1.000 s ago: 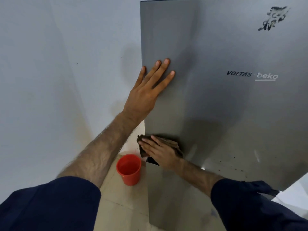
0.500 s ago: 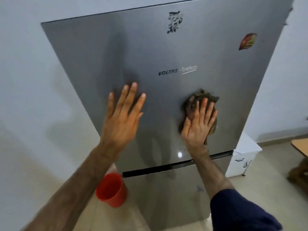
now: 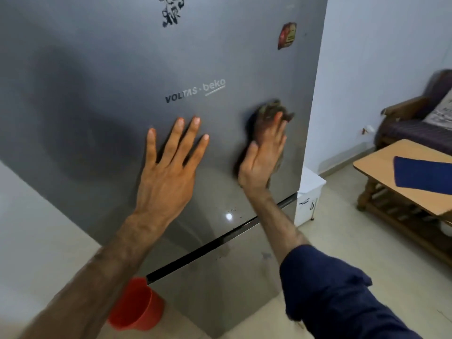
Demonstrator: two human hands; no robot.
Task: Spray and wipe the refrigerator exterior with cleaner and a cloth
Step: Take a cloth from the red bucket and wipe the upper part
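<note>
You're in the wiping step right now, no spraying going on and I can't spot a cleaner bottle anywhere in view. Your right hand [image 3: 263, 157] has its fingers straight and close together, pressing the crumpled brown-grey cloth [image 3: 270, 112] flat against the upper door of the tall brushed-steel refrigerator [image 3: 97, 81]. The cloth sits below and to the right of the "VOLTAS beko" logo [image 3: 195, 91], close to the door's right edge, and bunches out above your fingertips. It looks smeared, so it's likely mid-stroke.

Your left hand [image 3: 168, 172] is just bracing: palm flat on the door, fingers spread wide and straight, directly below the logo, holding nothing. Both forearms reach up and forward, and the right one has a dark blue sleeve pushed up near the elbow.

My guess for the next move: carry the stroke on out to the right edge, then work up toward the red sticker [image 3: 286, 35] up and right of the logo. The black scribbly mark [image 3: 171, 11] above the logo probably wants extra pressure. There are dark specks along the black gap [image 3: 220, 243] between the doors, well below the logo, so that strip likely needs a pass too.

The orange plastic cup [image 3: 137, 305] sits on the floor far below the logo, at the fridge's lower left corner.
</note>
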